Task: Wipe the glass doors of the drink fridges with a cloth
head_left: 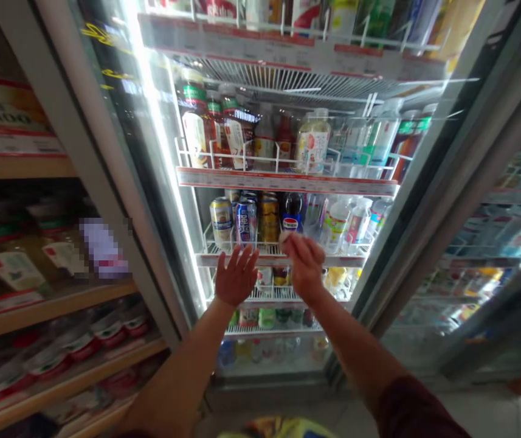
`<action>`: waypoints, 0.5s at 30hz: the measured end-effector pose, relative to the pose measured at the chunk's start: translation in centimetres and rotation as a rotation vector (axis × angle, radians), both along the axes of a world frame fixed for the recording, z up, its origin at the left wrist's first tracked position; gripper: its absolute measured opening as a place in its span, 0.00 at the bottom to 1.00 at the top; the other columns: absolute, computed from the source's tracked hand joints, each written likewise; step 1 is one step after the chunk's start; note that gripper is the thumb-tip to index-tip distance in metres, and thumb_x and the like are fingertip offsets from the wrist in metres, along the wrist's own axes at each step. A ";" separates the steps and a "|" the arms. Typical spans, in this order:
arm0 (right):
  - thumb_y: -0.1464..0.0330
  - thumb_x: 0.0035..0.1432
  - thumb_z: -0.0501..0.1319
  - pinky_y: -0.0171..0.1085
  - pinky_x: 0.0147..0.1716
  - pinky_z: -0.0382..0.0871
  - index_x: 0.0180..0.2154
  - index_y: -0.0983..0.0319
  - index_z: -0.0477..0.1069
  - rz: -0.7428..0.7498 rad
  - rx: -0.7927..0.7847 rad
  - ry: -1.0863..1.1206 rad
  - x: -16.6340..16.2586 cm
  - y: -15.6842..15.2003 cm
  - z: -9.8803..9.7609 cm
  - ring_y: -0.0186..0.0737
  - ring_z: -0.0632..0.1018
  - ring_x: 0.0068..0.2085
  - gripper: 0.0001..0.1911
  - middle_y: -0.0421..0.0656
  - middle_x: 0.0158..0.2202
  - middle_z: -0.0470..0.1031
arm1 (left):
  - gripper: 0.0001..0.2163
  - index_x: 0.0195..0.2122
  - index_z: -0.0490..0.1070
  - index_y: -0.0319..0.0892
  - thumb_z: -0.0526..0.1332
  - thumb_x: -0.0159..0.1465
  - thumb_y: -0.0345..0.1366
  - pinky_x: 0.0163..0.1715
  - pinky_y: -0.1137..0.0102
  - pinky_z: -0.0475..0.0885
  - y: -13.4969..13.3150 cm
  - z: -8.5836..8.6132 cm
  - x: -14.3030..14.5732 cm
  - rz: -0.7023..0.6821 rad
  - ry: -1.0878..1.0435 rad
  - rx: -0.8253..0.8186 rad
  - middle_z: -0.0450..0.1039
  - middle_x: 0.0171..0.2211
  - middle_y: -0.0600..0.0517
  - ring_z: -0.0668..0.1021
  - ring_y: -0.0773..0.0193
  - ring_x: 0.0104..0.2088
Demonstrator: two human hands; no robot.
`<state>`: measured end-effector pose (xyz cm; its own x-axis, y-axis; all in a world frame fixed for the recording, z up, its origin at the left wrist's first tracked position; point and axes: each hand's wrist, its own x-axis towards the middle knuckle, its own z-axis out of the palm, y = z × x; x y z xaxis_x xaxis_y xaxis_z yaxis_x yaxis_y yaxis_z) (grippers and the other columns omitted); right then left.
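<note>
My left hand point(236, 277) is raised with its fingers spread and holds nothing. It is in front of the fridge shelves, below a blue can point(245, 221) and a pale can point(221, 220). My right hand point(304, 261) is closed, the fingertips bunched round a small whitish thing point(284, 238) too blurred to name. Just above it a dark cola bottle point(292, 210) with a blue label stands beside a golden can point(269, 218). Reflections lie over the fridge's glass point(105, 55); whether either hand touches the glass I cannot tell.
Higher up, a wire-fronted shelf point(287, 177) carries several bottles. To the left, wooden shelves point(50, 307) hold bottles and red-and-white tubs. A metal frame post point(84, 158) stands between them. More glass-fronted shelves point(483, 243) are at the right. Something yellow point(282, 427) shows at the bottom edge.
</note>
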<state>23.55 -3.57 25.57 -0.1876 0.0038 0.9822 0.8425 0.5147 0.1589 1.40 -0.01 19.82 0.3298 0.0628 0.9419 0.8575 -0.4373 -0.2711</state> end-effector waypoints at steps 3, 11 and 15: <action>0.74 0.70 0.56 0.41 0.58 0.66 0.70 0.52 0.59 0.048 -0.105 -0.271 0.1 -0.8 -1.9 0.41 0.74 0.58 0.30 0.39 0.56 0.81 | 0.31 0.75 0.47 0.47 0.55 0.73 0.38 0.75 0.54 0.41 0.1 -0.1 -0.1 -0.002 0.001 -0.004 0.62 0.69 0.47 0.52 0.59 0.75; 0.74 0.71 0.52 0.51 0.59 0.69 0.68 0.53 0.64 -0.179 0.120 0.273 6.6 1.2 2.3 0.47 0.71 0.62 0.27 0.47 0.62 0.74 | 0.31 0.75 0.47 0.46 0.55 0.73 0.37 0.75 0.54 0.41 0.0 0.0 0.1 -0.007 -0.008 -0.007 0.66 0.67 0.47 0.51 0.59 0.75; 0.73 0.70 0.55 0.43 0.58 0.68 0.69 0.58 0.63 -0.088 0.006 0.007 4.4 -0.7 -5.3 0.44 0.73 0.59 0.27 0.47 0.55 0.80 | 0.31 0.75 0.46 0.47 0.55 0.73 0.37 0.75 0.55 0.40 0.0 0.0 0.1 -0.004 -0.005 -0.015 0.64 0.68 0.47 0.51 0.59 0.75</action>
<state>27.98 -4.24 20.24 -0.1799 0.0138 0.9836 0.8854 0.4379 0.1558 1.46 -0.01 19.84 0.3257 0.0755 0.9425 0.8570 -0.4445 -0.2605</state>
